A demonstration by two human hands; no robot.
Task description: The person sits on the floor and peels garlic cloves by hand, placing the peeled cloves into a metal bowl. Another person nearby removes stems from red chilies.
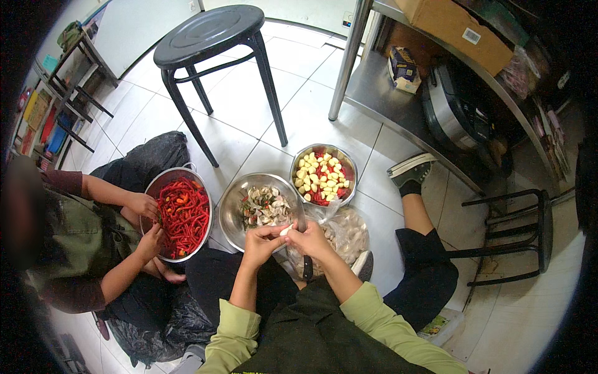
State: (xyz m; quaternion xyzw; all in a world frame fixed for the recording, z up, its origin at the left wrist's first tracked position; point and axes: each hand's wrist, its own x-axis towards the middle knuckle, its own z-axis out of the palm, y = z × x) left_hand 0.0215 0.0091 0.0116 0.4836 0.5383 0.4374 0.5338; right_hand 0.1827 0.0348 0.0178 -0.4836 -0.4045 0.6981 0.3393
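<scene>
My left hand [261,243] pinches a pale garlic clove [286,230] between thumb and fingertips. The fingertips of my right hand [312,239] meet the same clove. That hand also holds a kitchen knife, its black handle [307,267] hanging below the palm and its blade pointing away from me. Just beyond both hands is a steel bowl [228,215] with garlic skins and green chili stems [266,205]. To its right, a smaller steel bowl [354,175] contains peeled garlic cloves [314,174] over red chilies. A clear plastic bag [352,231] of unpeeled garlic lies under my right wrist.
At left, a co-worker's hands [145,210] work over a steel colander [209,224] of red chilies [184,217]. A black stool [210,35] stands ahead on white tiles. A steel shelf unit [373,89] and another chair [537,233] are at right. Black plastic bags [154,149] lie left.
</scene>
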